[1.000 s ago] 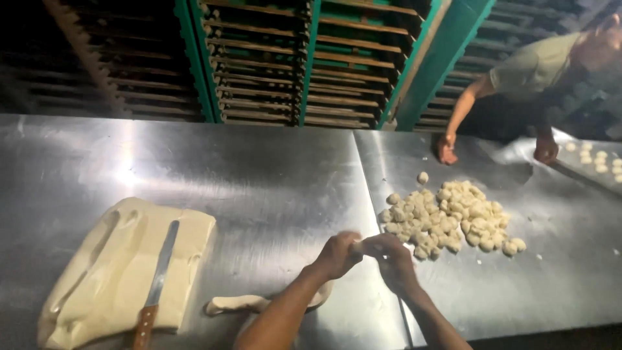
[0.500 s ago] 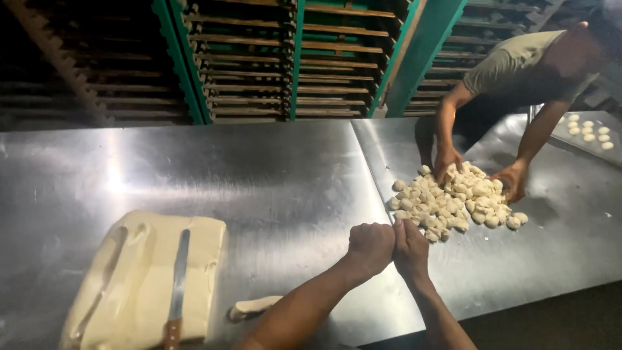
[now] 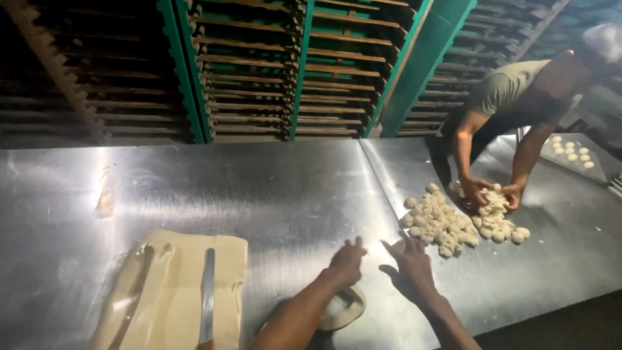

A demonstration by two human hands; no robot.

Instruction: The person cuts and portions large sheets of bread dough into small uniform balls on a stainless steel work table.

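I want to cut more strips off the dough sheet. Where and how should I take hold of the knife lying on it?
Likely by the handle end at the bottom edge of the view, coming from the near side. The knife lies flat on the dough sheet, its blade pointing away from you, handle nearest you and mostly out of frame. The left hand is closer.
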